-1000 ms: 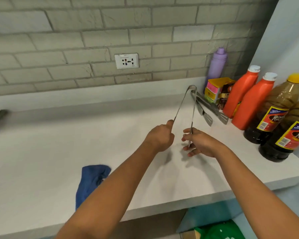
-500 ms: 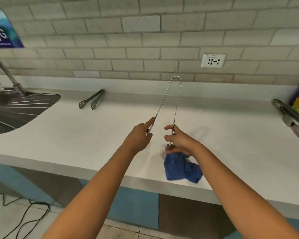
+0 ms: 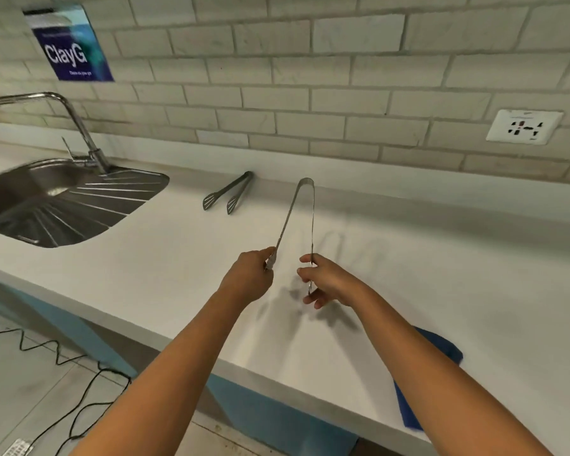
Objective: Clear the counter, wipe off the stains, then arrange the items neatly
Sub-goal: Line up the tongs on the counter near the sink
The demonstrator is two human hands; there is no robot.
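Here both hands held one pair of tongs (image 3: 301, 212) above the counter (image 3: 441, 258), right of the sink (image 3: 46, 205). The left hand (image 3: 249, 279) pinched one arm's tip, the right hand (image 3: 326, 283) the other.

Place: a kitchen, seen from a head-worn camera.
Counter: a long white worktop (image 3: 152, 274) with a raised back lip against the wall.
Sink: a stainless steel sink (image 3: 89, 205) with a ribbed drainer set into the worktop at the left.
Tap: a bent chrome faucet (image 3: 79, 126) stands behind the basin.
Wall: pale brick-pattern tiles (image 3: 310, 77), with a white socket plate (image 3: 524, 126) and a blue poster (image 3: 69, 44) reading "ClayG".
Utensils: metal tongs (image 3: 227, 194) lie near the back lip.
Floor: grey tiles with a black cable (image 3: 79, 409) below the counter.
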